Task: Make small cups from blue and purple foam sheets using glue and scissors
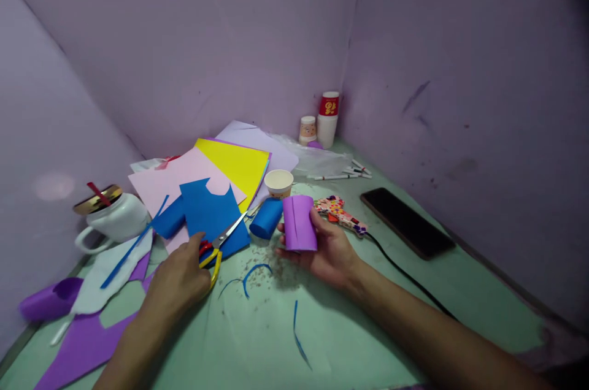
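Plainly, one purple tube (299,223) sits upright in the right hand (335,252), fingers curled round it, thumb along its right side and fingertips showing past its left edge. The left hand (184,270) rests at the handles of one pair of scissors (226,235); I cannot tell how tightly its fingers close. One blue tube (265,218) lies just left of the purple one, one open paper cup (278,193) stands behind, and three thin blue scraps (295,322) lie nearer on the desk (257,341).
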`<state>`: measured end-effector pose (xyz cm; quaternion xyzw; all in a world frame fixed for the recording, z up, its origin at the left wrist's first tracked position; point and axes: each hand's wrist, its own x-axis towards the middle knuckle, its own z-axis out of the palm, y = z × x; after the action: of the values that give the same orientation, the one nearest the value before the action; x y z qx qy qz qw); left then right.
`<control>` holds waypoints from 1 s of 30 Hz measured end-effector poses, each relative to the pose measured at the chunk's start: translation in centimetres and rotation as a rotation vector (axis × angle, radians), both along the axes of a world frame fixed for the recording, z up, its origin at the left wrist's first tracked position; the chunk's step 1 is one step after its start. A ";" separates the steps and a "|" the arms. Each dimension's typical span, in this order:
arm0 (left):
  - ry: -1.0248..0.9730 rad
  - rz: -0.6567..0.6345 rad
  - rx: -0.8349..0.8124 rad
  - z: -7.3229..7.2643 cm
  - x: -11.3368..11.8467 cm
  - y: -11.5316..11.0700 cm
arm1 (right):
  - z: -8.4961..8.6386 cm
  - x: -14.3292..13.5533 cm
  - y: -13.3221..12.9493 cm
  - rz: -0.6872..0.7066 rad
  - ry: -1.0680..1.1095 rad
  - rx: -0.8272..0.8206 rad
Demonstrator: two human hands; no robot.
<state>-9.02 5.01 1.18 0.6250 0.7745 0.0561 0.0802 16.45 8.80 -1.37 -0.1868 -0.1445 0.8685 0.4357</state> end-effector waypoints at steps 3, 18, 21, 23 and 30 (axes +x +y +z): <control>-0.024 0.069 0.024 1.0 -0.6 -0.4 | 0.3 0.1 -0.2 0.004 0.007 0.023; -0.388 0.188 0.351 0.8 0.2 -1.8 | 0.1 0.2 -0.3 -0.057 -0.026 0.117; -0.380 0.112 0.443 0.2 1.5 -2.1 | 0.2 0.0 -0.4 -0.061 0.008 0.109; -0.359 0.067 0.443 -0.1 1.8 -2.0 | 0.3 0.0 -0.4 -0.063 0.014 0.104; -0.325 0.284 0.339 0.6 -4.8 -2.7 | 0.3 -0.1 -0.4 -0.083 -0.005 0.094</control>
<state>-13.86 2.29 1.77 0.4973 0.8109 0.2953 0.0889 16.40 8.43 -1.05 -0.1742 -0.1782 0.8416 0.4791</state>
